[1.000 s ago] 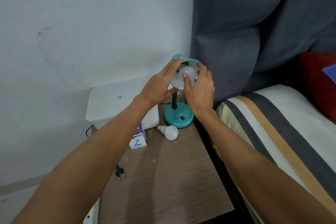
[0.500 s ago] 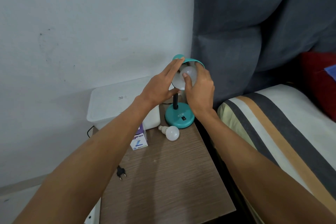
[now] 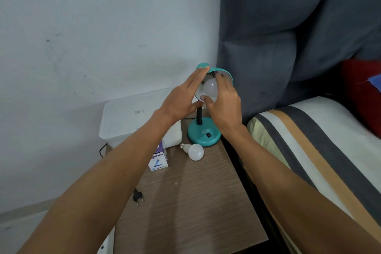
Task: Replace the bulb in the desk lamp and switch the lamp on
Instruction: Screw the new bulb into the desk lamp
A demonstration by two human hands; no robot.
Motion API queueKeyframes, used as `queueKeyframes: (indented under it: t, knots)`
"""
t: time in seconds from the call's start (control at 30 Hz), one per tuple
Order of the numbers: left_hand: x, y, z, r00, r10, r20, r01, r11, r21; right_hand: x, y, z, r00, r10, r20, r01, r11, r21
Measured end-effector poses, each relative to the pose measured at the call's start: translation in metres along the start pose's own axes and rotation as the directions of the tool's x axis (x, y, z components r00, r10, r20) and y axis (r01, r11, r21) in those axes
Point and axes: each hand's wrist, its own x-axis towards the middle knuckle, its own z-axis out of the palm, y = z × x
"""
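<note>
Lying nearest on the wooden bedside table [image 3: 195, 202], a black plug [image 3: 137, 195] sits below the left forearm; a small bulb box [image 3: 158, 161] and a loose white bulb [image 3: 194, 151] rest beneath both hands, the bulb just beside the teal lamp base [image 3: 204, 135]. Further on, the right hand [image 3: 223, 107] grips a frosted white bulb [image 3: 210, 88] inside the teal lamp shade [image 3: 225, 74], thumb under it, fingers over it. The left hand [image 3: 181, 101] steadies the shade's rim with extended fingers, not clenched. Since the earlier frame, the right fingers have shifted round the bulb. Socket and bulb thread are hidden; base lettering is hard to read. A white container [image 3: 127, 117] sits behind the left wrist.
</note>
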Motion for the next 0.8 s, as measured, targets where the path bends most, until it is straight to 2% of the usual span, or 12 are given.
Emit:
queueKeyframes:
  t: [0.07,0.17,0.27,0.33,0.4,0.5,0.57,0.63,0.7,0.73,0.8]
  knots:
    - [0.0,0.0,0.0,1.0,-0.007,0.003,0.007,1.0,-0.01,0.0,0.003,0.002,1.0,0.003,-0.001,-0.003,1.0,-0.022]
    - [0.001,0.002,0.0,1.0,-0.009,0.003,0.009,1.0,-0.011,0.002,-0.002,0.001,0.989,0.145,-0.032,-0.14,0.983,0.118]
    - [0.001,0.004,-0.001,1.0,-0.012,-0.003,0.012,1.0,-0.01,0.004,-0.005,0.0,0.968,0.25,-0.015,-0.246,0.959,0.144]
    - [0.001,0.003,-0.001,1.0,-0.002,-0.003,0.002,1.0,-0.006,0.003,-0.005,-0.001,0.978,0.204,-0.038,-0.197,0.97,0.14]
    - [0.0,0.002,-0.001,1.0,0.002,-0.001,-0.002,1.0,-0.006,0.0,-0.003,0.001,0.995,0.063,-0.072,-0.056,0.994,0.09]
    - [0.0,0.002,0.0,1.0,-0.009,0.001,0.009,1.0,-0.013,-0.002,0.003,0.006,0.998,-0.066,-0.012,0.066,0.996,-0.061]
    - [0.0,0.003,0.0,1.0,-0.011,0.004,0.011,1.0,-0.016,-0.001,0.006,0.007,1.0,-0.016,-0.005,0.016,1.0,-0.022]
    - [0.0,0.003,0.0,1.0,-0.007,0.003,0.007,1.0,-0.01,0.002,0.002,0.005,0.99,0.14,-0.024,-0.137,0.984,0.116]
    - [0.001,0.003,0.0,1.0,-0.008,-0.002,0.008,1.0,-0.002,0.006,-0.001,0.005,0.96,0.279,-0.001,-0.274,0.944,0.182]
    - [0.001,0.003,-0.001,1.0,-0.008,-0.002,0.008,1.0,0.001,0.006,-0.002,0.005,0.954,0.3,-0.003,-0.294,0.937,0.189]
    - [0.001,0.003,-0.001,1.0,-0.005,-0.003,0.005,1.0,-0.001,0.004,-0.006,0.004,0.969,0.244,-0.047,-0.233,0.957,0.17]
